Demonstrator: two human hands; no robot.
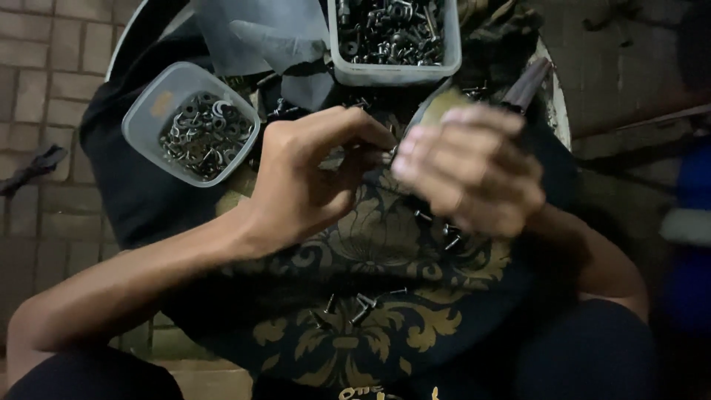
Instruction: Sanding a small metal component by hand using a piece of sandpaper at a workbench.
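My left hand (307, 174) and my right hand (466, 174) meet fingertip to fingertip above a dark cloth with a gold flower pattern (370, 244). Both pinch something small and dark between thumb and fingers; it is too hidden and blurred to name. My right hand is motion-blurred. A few small dark metal screws or pins (352, 307) lie loose on the cloth below the hands, and more (444, 233) lie under my right hand.
A clear round tub of small metal washers (194, 133) sits at the left. A clear rectangular tub of dark metal hardware (392, 33) stands at the back. A grey plastic bag (274, 37) lies between them. Brick paving (44, 89) lies to the left.
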